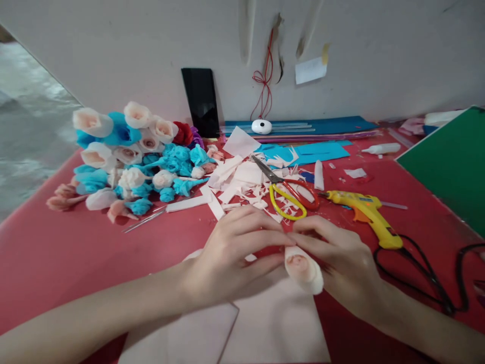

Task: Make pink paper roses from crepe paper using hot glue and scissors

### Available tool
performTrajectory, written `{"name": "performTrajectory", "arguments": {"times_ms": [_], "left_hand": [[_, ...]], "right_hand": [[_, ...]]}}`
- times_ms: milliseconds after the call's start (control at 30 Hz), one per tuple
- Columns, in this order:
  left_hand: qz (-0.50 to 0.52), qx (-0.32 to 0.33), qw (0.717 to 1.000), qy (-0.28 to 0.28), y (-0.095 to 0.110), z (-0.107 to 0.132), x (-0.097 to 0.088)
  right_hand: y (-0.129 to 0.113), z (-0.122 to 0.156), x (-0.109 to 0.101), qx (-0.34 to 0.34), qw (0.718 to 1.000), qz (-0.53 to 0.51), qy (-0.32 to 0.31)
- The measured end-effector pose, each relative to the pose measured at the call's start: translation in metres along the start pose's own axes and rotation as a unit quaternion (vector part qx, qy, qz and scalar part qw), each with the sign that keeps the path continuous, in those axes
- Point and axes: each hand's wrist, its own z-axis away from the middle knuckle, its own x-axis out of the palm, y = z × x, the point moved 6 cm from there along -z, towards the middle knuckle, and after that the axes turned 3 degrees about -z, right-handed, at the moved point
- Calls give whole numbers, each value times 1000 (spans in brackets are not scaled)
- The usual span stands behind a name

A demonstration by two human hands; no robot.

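Two bare arms reach in from the lower corners and meet at centre frame. The left forearm [94, 316] runs up from the lower left, wrist straight. The left hand [233, 255] shows its back, fingers [261, 237] and thumb stretched rightward and drawn together in a pinch. The right forearm [424, 323] enters from the lower right. The right hand [343, 258] curls inward, fingertips [306, 227] touching the left hand's, its thumb hidden.
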Motion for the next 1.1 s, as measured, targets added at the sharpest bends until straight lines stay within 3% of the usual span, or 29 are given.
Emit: {"name": "performTrajectory", "arguments": {"times_ms": [200, 533, 600, 667, 767, 900, 1100], "left_hand": [[92, -65, 994, 10, -9, 1, 0], [142, -160, 975, -55, -25, 3, 6], [126, -192, 969, -90, -32, 2, 7], [79, -192, 962, -175, -37, 2, 11], [-41, -111, 948, -294, -38, 4, 17], [-120, -49, 923, -361, -37, 9, 20], [-116, -88, 901, -408, -43, 17, 23]], "right_hand": [[-1, -3, -3, -8, 997, -73, 3], [1, -7, -5, 26, 996, -89, 0], [3, -7, -9, 36, 995, -94, 19], [4, -8, -12, 41, 994, -97, 35], [4, -9, -14, 35, 995, -83, 45], [5, -8, -12, 24, 996, -62, 50], [7, -7, -8, 15, 997, -57, 51]]}}
